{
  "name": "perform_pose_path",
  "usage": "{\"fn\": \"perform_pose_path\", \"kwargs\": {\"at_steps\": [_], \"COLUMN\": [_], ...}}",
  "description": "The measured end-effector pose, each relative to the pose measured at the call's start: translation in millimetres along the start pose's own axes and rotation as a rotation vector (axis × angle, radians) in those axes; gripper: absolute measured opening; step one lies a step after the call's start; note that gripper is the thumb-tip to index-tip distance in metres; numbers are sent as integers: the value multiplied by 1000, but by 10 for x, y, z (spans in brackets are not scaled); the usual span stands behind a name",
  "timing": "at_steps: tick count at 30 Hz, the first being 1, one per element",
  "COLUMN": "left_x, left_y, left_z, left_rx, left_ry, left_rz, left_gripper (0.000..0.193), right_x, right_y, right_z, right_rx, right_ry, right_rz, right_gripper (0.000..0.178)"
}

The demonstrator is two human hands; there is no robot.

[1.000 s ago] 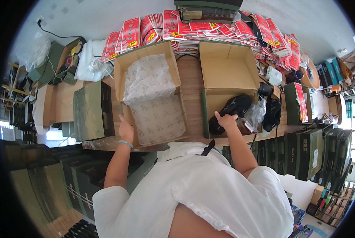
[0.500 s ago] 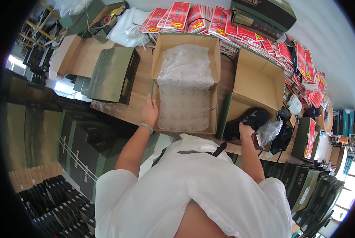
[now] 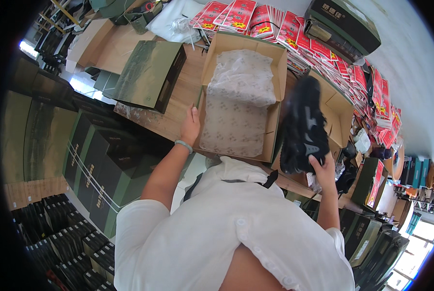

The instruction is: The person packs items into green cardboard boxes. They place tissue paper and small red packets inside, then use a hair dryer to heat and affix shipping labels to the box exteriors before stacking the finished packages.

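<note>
My right hand (image 3: 324, 169) grips a black sneaker (image 3: 302, 128) by its near end, thumb on the dark upper with grey patches. The shoe is raised and tilted, its far end pointing away from me, over the left part of an open shoebox (image 3: 340, 104) on the right. In front of me lies another open shoebox (image 3: 271, 133), lined with thin patterned tissue paper (image 3: 236, 127) that also drapes up over the lid. Beside this box's left wall is my left hand (image 3: 191, 125), fingers stretched along it and holding nothing; whether it touches the wall is hard to tell.
A closed green shoebox (image 3: 146, 75) sits left on the wooden table (image 3: 180, 92). Red printed packets (image 3: 238, 15) line the back, with dark boxes (image 3: 343, 24) stacked on some. Large green-black cartons (image 3: 98, 169) stand at lower left. Other dark shoes (image 3: 345, 179) lie at right.
My right hand has lifted the black sneaker out of the right-hand box and swung it upward and left. My left hand stays by the middle box. The whole view has shifted slightly.
</note>
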State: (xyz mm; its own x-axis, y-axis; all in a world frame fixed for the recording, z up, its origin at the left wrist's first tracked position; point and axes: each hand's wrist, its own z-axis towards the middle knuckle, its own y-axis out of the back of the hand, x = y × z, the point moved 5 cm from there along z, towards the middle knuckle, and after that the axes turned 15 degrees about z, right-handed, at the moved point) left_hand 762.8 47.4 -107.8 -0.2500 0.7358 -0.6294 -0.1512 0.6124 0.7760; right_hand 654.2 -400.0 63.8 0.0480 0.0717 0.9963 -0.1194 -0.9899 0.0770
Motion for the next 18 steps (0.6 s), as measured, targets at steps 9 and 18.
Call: {"fn": "perform_pose_path", "kwargs": {"at_steps": [9, 18], "left_x": [226, 262], "left_y": [-46, 0], "left_z": [4, -9], "left_rx": [-92, -199], "left_ry": [102, 75], "left_rz": [-278, -286], "left_gripper": [48, 41], "right_x": [-343, -1286], "right_y": [-1406, -1935], "right_z": [1440, 1758], "right_rx": [1101, 1439], "right_ry": [-246, -885], "right_rz": [-57, 123], "right_gripper": [45, 49]}}
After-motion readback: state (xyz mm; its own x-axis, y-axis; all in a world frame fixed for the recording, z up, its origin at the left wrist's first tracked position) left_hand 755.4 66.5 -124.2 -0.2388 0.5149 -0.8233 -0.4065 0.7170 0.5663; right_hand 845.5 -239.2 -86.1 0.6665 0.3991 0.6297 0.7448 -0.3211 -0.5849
